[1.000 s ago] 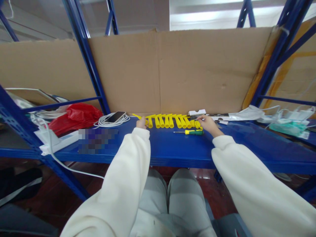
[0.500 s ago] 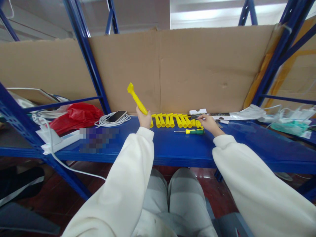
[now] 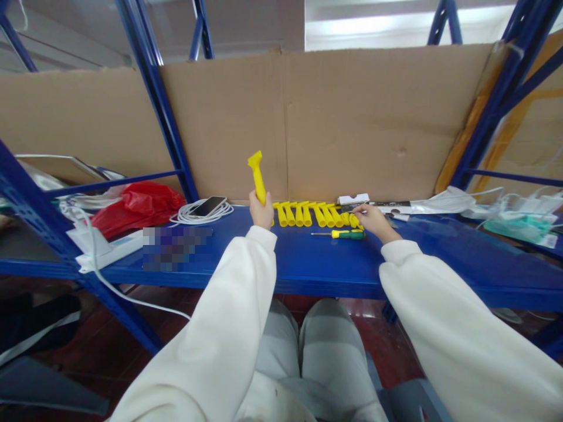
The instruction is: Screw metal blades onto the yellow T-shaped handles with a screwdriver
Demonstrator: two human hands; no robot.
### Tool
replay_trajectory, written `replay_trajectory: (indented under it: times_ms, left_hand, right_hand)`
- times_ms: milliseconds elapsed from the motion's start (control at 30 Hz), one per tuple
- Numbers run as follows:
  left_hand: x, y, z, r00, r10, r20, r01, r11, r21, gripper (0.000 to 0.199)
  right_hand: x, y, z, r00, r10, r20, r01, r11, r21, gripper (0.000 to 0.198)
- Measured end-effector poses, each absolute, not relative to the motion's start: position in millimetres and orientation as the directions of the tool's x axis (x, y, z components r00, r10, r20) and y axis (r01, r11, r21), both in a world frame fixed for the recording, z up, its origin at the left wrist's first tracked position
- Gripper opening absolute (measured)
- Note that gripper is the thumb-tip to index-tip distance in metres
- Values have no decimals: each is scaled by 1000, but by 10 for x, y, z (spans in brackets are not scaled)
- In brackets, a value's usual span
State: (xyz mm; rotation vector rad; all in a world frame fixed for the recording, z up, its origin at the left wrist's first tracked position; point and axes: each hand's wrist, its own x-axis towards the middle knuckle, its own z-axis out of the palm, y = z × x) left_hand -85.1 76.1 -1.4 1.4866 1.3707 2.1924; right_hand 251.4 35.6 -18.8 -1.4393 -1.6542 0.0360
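Note:
My left hand [image 3: 262, 211] is wrapped round the lower handle of a yellow plastic scraper [image 3: 258, 176], held up above the shelf with its wide head at the top, close to vertical. My right hand [image 3: 372, 218] reaches to the right end of a row of similar yellow scraper handles [image 3: 303, 214]. Its fingertips are pinched together beside small yellow pieces [image 3: 352, 220]; whatever is between them is too small to tell. Just in front of the row lies a screwdriver [image 3: 347, 234] with a yellow and green handle, its tip to the left.
Behind the shelf [image 3: 321, 264] stands a cardboard panel [image 3: 352, 123]. A small white box [image 3: 353, 199] is behind the pieces. To the left lie a phone [image 3: 210, 206] on a coiled white cable [image 3: 185, 218], a red bag [image 3: 138, 205] and a white power strip [image 3: 114, 253].
My left hand has turned the yellow scraper from a leftward slant to nearly upright, its head moving right. My right hand has stayed in place by the small pieces.

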Motion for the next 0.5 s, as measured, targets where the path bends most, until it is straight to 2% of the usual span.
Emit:
replay_trajectory:
  times_ms: [167, 300, 500]
  left_hand:
    - [-793, 684, -12, -394, 612, 686, 413, -549, 727, 23]
    - [-738, 613, -20, -280, 650, 706, 486, -538, 689, 33]
    - [-659, 531, -66, -46, 736, 675, 653, -490, 578, 40]
  right_hand:
    - [2502, 343, -185, 110, 810, 575, 768, 299, -567, 22]
    - [2498, 336, -183, 113, 812, 572, 762, 299, -575, 21]
    - [2494, 336, -183, 128, 815, 565, 768, 279, -576, 21]
